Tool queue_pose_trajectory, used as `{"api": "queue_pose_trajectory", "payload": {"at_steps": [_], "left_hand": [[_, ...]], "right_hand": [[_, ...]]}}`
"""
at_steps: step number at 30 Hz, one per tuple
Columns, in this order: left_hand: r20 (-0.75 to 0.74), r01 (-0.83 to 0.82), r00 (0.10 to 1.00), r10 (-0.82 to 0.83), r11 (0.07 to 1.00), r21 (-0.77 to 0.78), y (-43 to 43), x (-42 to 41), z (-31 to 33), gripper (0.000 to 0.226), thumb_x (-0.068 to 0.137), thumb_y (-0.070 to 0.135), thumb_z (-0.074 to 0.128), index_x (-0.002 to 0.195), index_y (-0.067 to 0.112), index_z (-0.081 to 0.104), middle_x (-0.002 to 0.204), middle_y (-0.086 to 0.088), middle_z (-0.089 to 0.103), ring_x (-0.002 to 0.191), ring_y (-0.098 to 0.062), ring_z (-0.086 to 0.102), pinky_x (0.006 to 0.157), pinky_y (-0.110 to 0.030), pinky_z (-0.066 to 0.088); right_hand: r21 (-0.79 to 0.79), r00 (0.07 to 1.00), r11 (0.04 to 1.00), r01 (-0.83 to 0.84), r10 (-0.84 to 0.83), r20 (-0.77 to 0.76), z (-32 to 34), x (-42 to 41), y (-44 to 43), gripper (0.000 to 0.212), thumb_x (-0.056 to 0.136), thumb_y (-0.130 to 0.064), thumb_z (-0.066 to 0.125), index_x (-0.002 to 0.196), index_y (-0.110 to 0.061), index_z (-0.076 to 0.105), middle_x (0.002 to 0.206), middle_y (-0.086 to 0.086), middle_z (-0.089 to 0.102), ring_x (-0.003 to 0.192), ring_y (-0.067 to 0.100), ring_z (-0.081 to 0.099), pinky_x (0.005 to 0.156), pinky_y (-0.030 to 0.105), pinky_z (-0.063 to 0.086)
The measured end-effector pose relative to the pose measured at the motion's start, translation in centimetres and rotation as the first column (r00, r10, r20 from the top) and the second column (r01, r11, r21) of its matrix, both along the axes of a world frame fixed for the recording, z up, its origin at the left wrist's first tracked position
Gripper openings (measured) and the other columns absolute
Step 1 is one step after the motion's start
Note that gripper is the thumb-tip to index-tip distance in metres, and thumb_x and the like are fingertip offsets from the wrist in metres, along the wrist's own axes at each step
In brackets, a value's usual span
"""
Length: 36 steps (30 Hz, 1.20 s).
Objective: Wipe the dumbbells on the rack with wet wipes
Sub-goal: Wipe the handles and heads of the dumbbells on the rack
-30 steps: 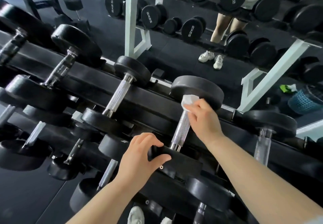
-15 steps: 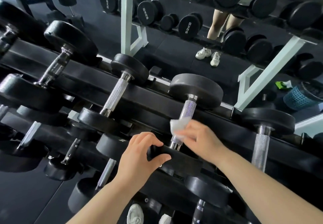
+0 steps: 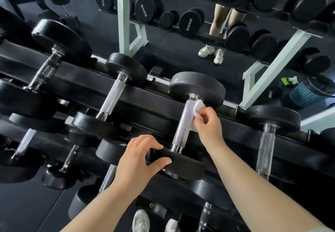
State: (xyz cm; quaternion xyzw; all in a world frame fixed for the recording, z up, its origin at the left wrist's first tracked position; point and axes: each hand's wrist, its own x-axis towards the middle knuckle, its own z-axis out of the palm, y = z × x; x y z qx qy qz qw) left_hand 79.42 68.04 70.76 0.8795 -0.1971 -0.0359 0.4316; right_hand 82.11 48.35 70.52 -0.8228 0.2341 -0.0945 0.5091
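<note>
A black dumbbell with a knurled silver handle (image 3: pixel 184 123) lies on the top tier of the black rack (image 3: pixel 148 105). My left hand (image 3: pixel 139 161) grips the rim of its near head (image 3: pixel 181 163). My right hand (image 3: pixel 208 124) pinches a white wet wipe (image 3: pixel 198 106) and holds it against the right side of the handle, just below the far head (image 3: pixel 197 86). Part of the wipe is hidden behind my fingers.
More dumbbells lie left (image 3: pixel 113 94) and right (image 3: pixel 266 146) of it and on the lower tiers. A mirror behind the rack reflects the white rack frame (image 3: pixel 123 14), a person's legs (image 3: pixel 221 23), and a blue basket (image 3: pixel 308 92). My shoes (image 3: pixel 141 221) show below.
My right hand went from the top of the handle down to its lower part, then back up along its right side. My left hand kept its grip on the near head.
</note>
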Motion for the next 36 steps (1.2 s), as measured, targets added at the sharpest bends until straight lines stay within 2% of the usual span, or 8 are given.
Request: {"api": "queue_pose_trajectory", "payload": {"at_steps": [6,12,18,21,24,26,32,36], "left_hand": [[-0.002,0.032,0.999,-0.032,0.999,0.026,-0.1,0.1,0.2,0.035,0.06,0.049,0.069,0.085,0.039,0.046,0.09,0.031,0.046,0.092,0.006,0.045,0.068,-0.01,0.031],[-0.038,0.048,0.998,-0.047,0.998,0.03,0.1,0.3,0.0,0.021,0.062,0.049,0.062,0.077,0.048,0.047,0.098,0.039,0.049,0.103,0.014,0.038,0.069,-0.011,0.032],[-0.023,0.059,0.998,-0.058,0.998,0.025,0.0,0.3,-0.1,0.033,0.062,0.061,0.047,0.088,0.041,0.045,0.093,0.036,0.051,0.103,0.017,0.036,0.069,-0.01,0.031],[-0.021,0.056,0.998,-0.056,0.998,0.023,0.0,0.2,-0.1,0.033,0.062,0.061,0.046,0.088,0.04,0.045,0.086,0.033,0.05,0.101,0.012,0.041,0.07,-0.01,0.031],[-0.009,0.057,0.998,-0.057,0.998,0.017,-0.1,0.2,-0.2,0.033,0.063,0.061,0.046,0.09,0.041,0.045,0.092,0.031,0.047,0.1,0.01,0.042,0.07,-0.009,0.032],[-0.017,0.056,0.998,-0.056,0.998,0.008,-0.1,0.2,-0.2,0.034,0.063,0.061,0.046,0.09,0.042,0.045,0.094,0.031,0.046,0.101,0.01,0.042,0.07,-0.008,0.032],[-0.001,0.04,0.999,-0.04,0.999,-0.01,-0.2,0.1,-0.4,0.036,0.062,0.058,0.05,0.093,0.04,0.046,0.096,0.03,0.045,0.102,0.018,0.035,0.072,-0.009,0.031],[0.006,0.038,0.999,-0.038,0.999,-0.012,-0.2,0.1,-0.3,0.036,0.062,0.057,0.051,0.092,0.039,0.046,0.096,0.029,0.046,0.091,0.004,0.043,0.071,-0.011,0.032]], "right_hand": [[0.179,0.94,0.953,-0.245,0.279,-0.198,-0.7,-3.3,0.4,0.034,0.084,0.004,0.052,0.062,-0.02,0.045,0.063,-0.008,0.049,0.057,0.0,0.044,0.053,0.005,0.034],[0.229,0.994,0.973,0.012,0.014,-0.109,0.5,-0.1,-0.5,0.031,0.082,0.007,0.046,0.066,-0.019,0.05,0.071,-0.007,0.052,0.068,0.005,0.045,0.063,0.009,0.036],[0.321,0.859,0.94,-0.114,0.256,-0.444,-0.4,-2.7,0.5,0.027,0.085,0.009,0.043,0.079,-0.015,0.056,0.086,0.005,0.06,0.079,0.016,0.055,0.07,0.026,0.046],[0.406,0.9,0.912,-0.06,0.225,-0.372,0.4,-2.0,-0.5,0.034,0.085,0.012,0.041,0.071,-0.017,0.052,0.073,0.002,0.054,0.065,0.012,0.05,0.058,0.022,0.041],[0.539,0.977,0.832,0.13,-0.017,-0.211,1.2,-0.1,-1.4,0.023,0.087,0.005,0.048,0.077,-0.014,0.056,0.081,0.004,0.058,0.074,0.016,0.055,0.069,0.028,0.048],[0.504,0.984,0.854,0.131,-0.05,-0.17,1.5,0.5,-1.1,0.015,0.087,0.001,0.052,0.083,-0.013,0.058,0.091,0.005,0.059,0.084,0.017,0.056,0.082,0.032,0.048],[0.355,0.959,0.924,-0.142,0.217,-0.183,1.1,-2.8,1.0,0.022,0.084,0.0,0.058,0.072,-0.018,0.058,0.072,-0.007,0.054,0.066,0.005,0.049,0.056,0.008,0.042],[0.111,0.992,0.99,-0.085,0.094,-0.079,1.0,-1.1,0.8,0.013,0.084,-0.008,0.062,0.094,-0.004,0.069,0.087,-0.002,0.057,0.077,0.008,0.051,0.062,0.0,0.039]]}}
